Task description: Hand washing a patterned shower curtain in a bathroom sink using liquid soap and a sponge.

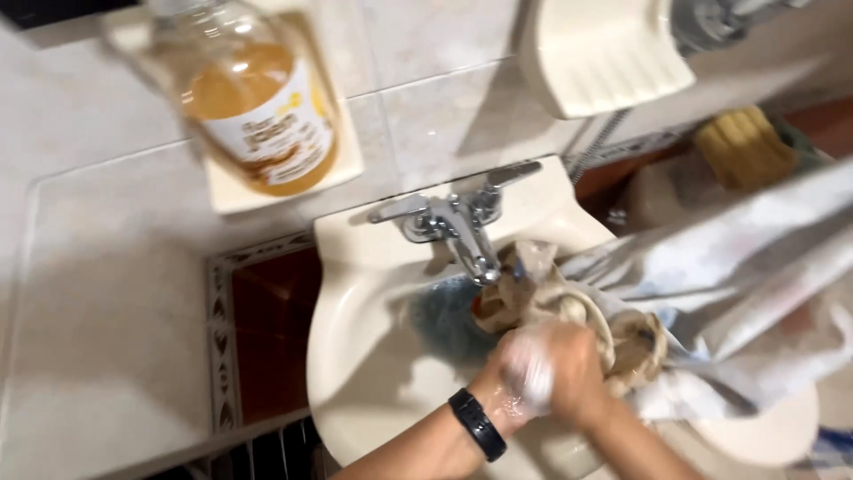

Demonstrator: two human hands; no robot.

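Note:
Both my hands meet over the basin of a cream sink (355, 373), blurred with motion and foamy. My left hand (524, 373), with a black band on its wrist, presses against my right hand (582, 378). Between them they clutch a wet beige cloth (551, 298) bunched under the chrome faucet (458, 222). A larger pale patterned fabric (729, 284) joins the bunch and drapes off to the right over the sink rim. A dark blue-green patch (444, 324) lies in the basin by the cloth; I cannot tell what it is.
A bottle of amber liquid (258, 107) stands on a small cream wall shelf at upper left. A cream soap dish (604, 53) is fixed to the tiled wall at upper right. A yellow sponge (742, 147) lies to the right. Dark red floor tiles (267, 329) show beside the sink.

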